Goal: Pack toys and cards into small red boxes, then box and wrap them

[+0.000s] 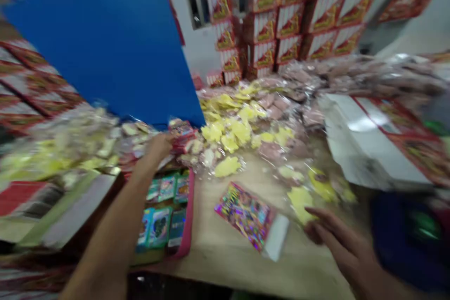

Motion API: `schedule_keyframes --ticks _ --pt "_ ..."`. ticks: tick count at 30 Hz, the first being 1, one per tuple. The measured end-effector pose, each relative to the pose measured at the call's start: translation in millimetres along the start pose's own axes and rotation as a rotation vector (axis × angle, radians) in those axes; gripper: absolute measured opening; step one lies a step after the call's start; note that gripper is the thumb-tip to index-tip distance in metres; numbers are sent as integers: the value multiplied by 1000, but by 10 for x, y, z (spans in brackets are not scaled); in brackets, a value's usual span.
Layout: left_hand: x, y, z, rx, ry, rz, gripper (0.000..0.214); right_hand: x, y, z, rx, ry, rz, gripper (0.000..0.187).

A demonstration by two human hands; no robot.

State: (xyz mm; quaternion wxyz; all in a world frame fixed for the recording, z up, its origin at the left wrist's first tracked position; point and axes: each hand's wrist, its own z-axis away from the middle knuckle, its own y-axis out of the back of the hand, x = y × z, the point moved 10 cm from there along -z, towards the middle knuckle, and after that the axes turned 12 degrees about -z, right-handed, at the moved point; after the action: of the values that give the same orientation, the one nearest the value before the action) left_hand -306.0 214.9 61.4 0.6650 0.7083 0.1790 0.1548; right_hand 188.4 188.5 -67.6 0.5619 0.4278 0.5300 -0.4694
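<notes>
The view is tilted and blurred. My left hand (158, 147) reaches over a pink-edged tray of teal card packets (165, 211), its fingers at a small red foil bundle (181, 133); whether it grips the bundle is unclear. My right hand (337, 243) hangs low over the wooden table (218, 258), fingers apart and empty, right next to a yellow packet (298, 201). A holographic foil packet (244, 218) lies flat between my hands. Heaps of yellow and pink packets in clear plastic (239, 126) spread behind it.
Stacked red-and-white printed cartons (281, 23) rise at the back. A large blue board (105, 42) stands upper left. A white box with red printed sheets (372, 140) sits at right, and more cartons (31, 84) are at far left.
</notes>
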Motion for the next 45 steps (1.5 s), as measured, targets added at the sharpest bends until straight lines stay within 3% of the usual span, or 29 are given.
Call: schedule_keyframes --ticks 2,4,6,9,11,13,16,20,23,26,29,31,34,37,42,45 --pt "197 15 88 -24 -40 -47 43 -247 46 -3 41 81 28 35" --pt "532 12 225 -1 -118 -100 52 -354 212 9 101 135 77 33" --pt "1130 -154 538 -56 -388 -94 60 -402 486 83 189 168 171 31" --pt "2066 -607 1375 -332 -905 32 82 -488 868 282 307 200 360 29" --pt "2392 -849 1758 -434 -1022 -10 97 -545 896 392 274 240 542 32" --pt "2536 -990 1875 -449 -975 -90 103 -512 707 455 140 283 798 39" --pt "2598 -1023 1922 -454 -895 -119 91 -257 365 466 -35 286 1177 55" --pt "2492 -995 2002 -433 -804 -84 71 -80 226 343 -55 241 1355 50" --pt "2327 -984 2061 -401 -681 -37 71 -295 259 307 22 278 1298 44" --pt "2271 -909 2185 -417 -640 122 73 -653 128 423 31 453 1114 59" --pt "2277 -815 2309 -520 -663 362 73 -843 -314 654 -242 721 1028 72" --pt "2215 -730 2304 -530 -665 488 78 -839 -521 755 -393 822 1080 66" --pt "2043 -694 2252 -538 -635 583 88 -839 -595 749 -420 864 1166 54" --pt "1977 -734 2285 -587 -625 645 90 -907 -678 812 -447 879 1118 51" --pt "2112 -645 2377 -497 -673 722 90 -1113 -985 1194 -691 885 940 68" --pt "2121 -604 2367 -437 -651 718 94 -1347 -931 1192 -669 891 888 79"
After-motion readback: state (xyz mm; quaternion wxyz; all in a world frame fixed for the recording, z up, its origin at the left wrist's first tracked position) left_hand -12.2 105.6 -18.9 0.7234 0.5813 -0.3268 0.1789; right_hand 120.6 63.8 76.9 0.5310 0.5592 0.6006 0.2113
